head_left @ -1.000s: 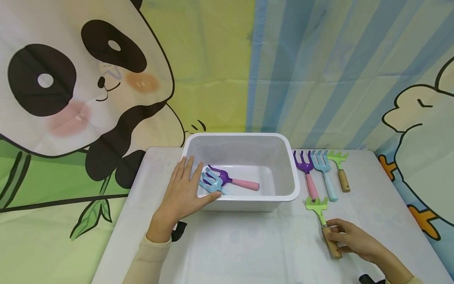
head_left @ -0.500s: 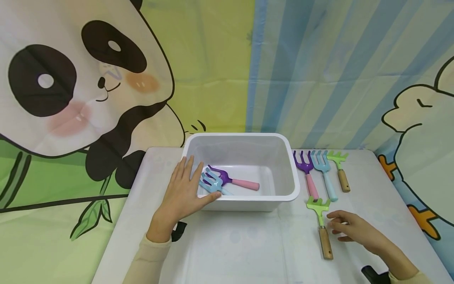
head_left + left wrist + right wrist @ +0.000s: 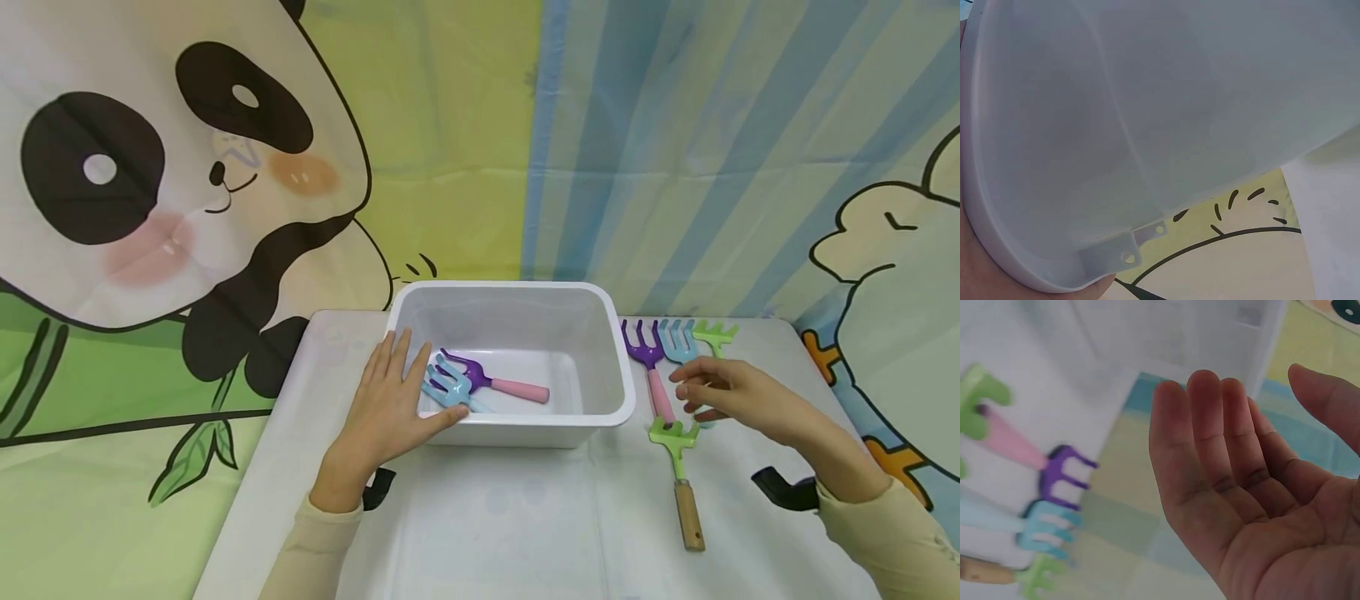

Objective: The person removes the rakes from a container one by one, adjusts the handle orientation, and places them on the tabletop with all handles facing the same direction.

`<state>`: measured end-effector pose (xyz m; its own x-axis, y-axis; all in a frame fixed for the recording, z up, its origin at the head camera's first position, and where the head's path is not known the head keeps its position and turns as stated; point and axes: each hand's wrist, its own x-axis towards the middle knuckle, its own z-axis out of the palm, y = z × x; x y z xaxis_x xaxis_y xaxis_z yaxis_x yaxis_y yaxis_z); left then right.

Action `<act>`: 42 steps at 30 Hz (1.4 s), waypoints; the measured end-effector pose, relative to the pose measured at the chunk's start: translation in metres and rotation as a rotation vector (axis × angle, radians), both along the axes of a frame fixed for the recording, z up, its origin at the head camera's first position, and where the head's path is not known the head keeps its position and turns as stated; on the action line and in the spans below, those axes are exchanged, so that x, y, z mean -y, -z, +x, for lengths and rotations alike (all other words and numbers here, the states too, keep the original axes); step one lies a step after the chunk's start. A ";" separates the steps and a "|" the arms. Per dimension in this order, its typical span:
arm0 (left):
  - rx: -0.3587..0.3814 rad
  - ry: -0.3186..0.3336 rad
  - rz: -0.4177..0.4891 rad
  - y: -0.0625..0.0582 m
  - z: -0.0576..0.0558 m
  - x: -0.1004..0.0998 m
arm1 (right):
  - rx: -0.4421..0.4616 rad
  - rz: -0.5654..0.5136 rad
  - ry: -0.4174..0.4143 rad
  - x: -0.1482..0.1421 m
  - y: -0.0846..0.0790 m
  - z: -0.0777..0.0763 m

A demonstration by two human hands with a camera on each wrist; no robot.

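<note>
A white plastic bin [image 3: 517, 429] holds a purple hand fork with a pink handle [image 3: 517, 388] and a light blue hand fork [image 3: 452, 385]. Fingers spread, my left hand [image 3: 390, 408] rests over the bin's left front corner; the left wrist view shows the bin's outer wall [image 3: 1166, 112]. My right hand [image 3: 738, 400] hovers over the row of tools at the right, loosely bent and holding nothing. Under it, a second blue fork [image 3: 678, 340] and a green rake [image 3: 716, 333] are partly hidden. Beside them lies another purple fork [image 3: 645, 346].
A green rake with a wooden handle [image 3: 688, 517] lies nearer the front, its tines by the pink handle's end. All stand on a white-covered table [image 3: 510, 525]. A printed panda cloth [image 3: 322, 275] hangs right behind the bin.
My right hand has let go of the front green rake, which now lies straighter on the table, and has moved up over the back row. The left hand has stayed in place.
</note>
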<state>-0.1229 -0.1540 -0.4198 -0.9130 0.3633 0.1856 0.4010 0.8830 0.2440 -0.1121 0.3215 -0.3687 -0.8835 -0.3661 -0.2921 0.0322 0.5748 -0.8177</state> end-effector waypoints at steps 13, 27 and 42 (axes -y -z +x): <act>0.024 -0.006 -0.007 0.000 0.001 0.002 | -0.050 -0.020 -0.176 0.082 -0.060 -0.065; 0.027 -0.015 -0.007 0.000 0.001 0.003 | 0.121 -0.047 -0.389 0.190 -0.035 -0.137; 0.003 -0.010 -0.023 0.000 -0.001 0.001 | 0.250 0.162 -0.418 0.236 0.051 -0.178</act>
<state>-0.1242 -0.1555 -0.4196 -0.9170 0.3587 0.1744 0.3917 0.8923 0.2246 -0.2901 0.0852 -0.4196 -0.5668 -0.6058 -0.5583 -0.0440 0.6990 -0.7138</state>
